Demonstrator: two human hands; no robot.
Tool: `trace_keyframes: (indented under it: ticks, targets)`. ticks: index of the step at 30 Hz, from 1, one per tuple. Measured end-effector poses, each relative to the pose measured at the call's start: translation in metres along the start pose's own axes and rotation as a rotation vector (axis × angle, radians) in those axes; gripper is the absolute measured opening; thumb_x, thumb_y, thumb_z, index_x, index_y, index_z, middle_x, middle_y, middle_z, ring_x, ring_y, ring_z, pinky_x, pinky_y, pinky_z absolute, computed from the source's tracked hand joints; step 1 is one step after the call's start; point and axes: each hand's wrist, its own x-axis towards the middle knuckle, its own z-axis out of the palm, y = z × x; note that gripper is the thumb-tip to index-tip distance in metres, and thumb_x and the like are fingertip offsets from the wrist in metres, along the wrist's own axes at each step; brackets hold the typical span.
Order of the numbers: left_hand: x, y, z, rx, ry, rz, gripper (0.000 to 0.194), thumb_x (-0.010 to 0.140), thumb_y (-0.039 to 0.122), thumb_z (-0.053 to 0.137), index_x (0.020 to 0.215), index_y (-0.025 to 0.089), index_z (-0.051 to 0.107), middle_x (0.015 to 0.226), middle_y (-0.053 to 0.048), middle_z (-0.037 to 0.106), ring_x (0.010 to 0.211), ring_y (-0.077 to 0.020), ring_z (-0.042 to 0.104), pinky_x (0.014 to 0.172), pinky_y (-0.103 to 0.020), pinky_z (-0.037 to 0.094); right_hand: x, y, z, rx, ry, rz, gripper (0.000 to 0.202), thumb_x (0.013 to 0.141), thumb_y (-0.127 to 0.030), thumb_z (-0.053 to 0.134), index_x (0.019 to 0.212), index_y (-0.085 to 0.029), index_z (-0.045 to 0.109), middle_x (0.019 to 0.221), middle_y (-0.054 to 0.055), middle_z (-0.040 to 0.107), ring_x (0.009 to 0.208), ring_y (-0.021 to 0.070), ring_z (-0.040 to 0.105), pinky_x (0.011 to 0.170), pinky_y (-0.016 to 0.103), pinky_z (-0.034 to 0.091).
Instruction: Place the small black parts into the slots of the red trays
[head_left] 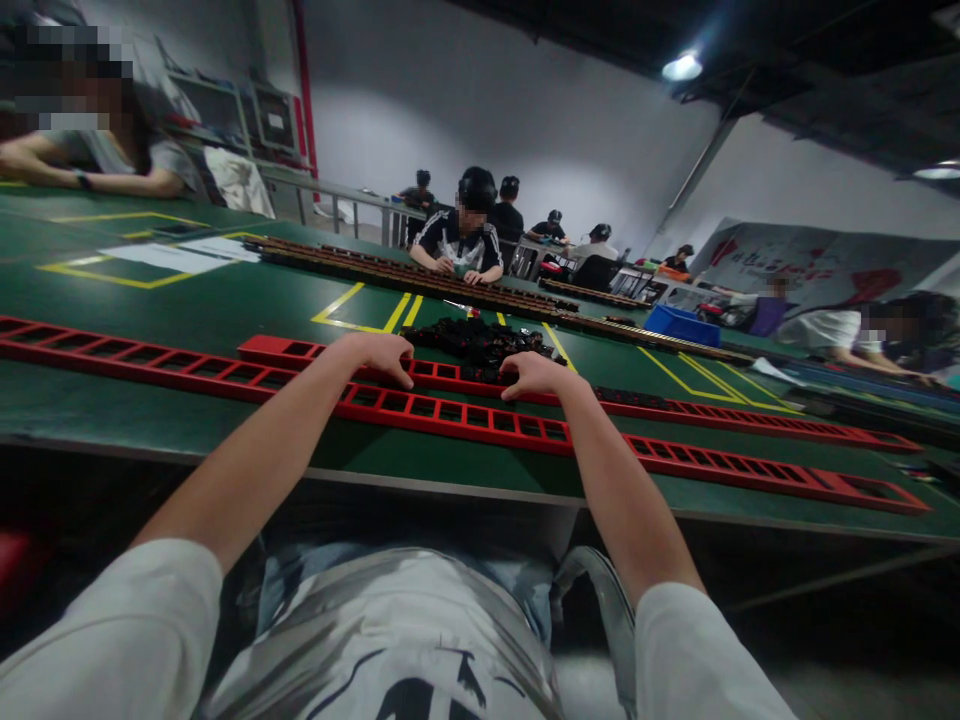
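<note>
Held the left hand (388, 356) over the far red frame (442, 381), thumb and fingers parted with nothing visible between them; held the right hand (536, 374) farther along, curved and likewise wide. Could not tell contact from hovering at either hand's fingertips. Had the heap of black pieces (472, 340) just beyond the hands, on the far side of the frame. Seemed, by judgement, at the stage of handling loose pieces there; needed, for a sure hold, to narrow thumb and fingers on one piece without nudging the heap. Had the near red frame (457, 427) lengthwise, closer to the body. Saw on the green worktop (90, 405), left to right, white papers (180, 256), long brown strips (337, 264), yellow outlines (352, 324) and a blue bin (682, 327). Saw around it a seated person (161, 172), another person opposite (457, 240), a wall banner (810, 265) and a leaning person (829, 328).
</note>
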Motion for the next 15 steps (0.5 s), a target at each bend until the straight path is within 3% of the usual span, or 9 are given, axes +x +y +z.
trace_keyframes:
  ticks: [7,10,12,15]
  targets:
    - [0.006,0.018,0.004,0.028,0.093,0.040,0.058,0.068,0.062,0.070,0.107,0.019,0.070,0.108,-0.011,0.070,0.092,-0.0259,0.064,0.078,-0.032,0.048,-0.004,-0.003,-0.004,0.123,0.154,-0.007,0.027,0.089,-0.039,0.067,0.103,-0.018,0.075,0.100,0.007,0.076,0.087,0.0191,0.069,0.080,0.028,0.052]
    - [0.011,0.015,0.006,-0.024,0.120,0.046,0.056,0.080,0.066,0.056,0.107,0.019,0.071,0.112,-0.011,0.070,0.099,-0.0255,0.064,0.086,-0.032,0.049,-0.004,-0.006,-0.006,0.124,0.251,-0.009,0.025,0.092,-0.038,0.063,0.102,-0.019,0.075,0.097,0.006,0.077,0.086,0.0187,0.069,0.079,0.028,0.051]
    - [0.014,0.006,0.007,-0.013,0.241,0.036,0.056,0.087,0.061,0.047,0.113,0.017,0.070,0.121,-0.013,0.067,0.113,-0.0272,0.060,0.098,-0.034,0.046,-0.002,-0.008,-0.005,0.110,0.292,-0.008,0.025,0.093,-0.037,0.062,0.103,-0.018,0.076,0.098,0.007,0.077,0.086,0.0188,0.069,0.079,0.028,0.050]
    - [0.020,-0.008,0.011,0.057,0.407,-0.016,0.060,0.088,0.052,0.048,0.134,0.015,0.059,0.140,-0.016,0.056,0.132,-0.0316,0.048,0.113,-0.042,0.035,0.001,-0.009,-0.001,0.087,0.319,-0.029,0.024,0.094,-0.034,0.062,0.103,-0.018,0.076,0.098,0.007,0.077,0.085,0.0189,0.069,0.079,0.028,0.050]
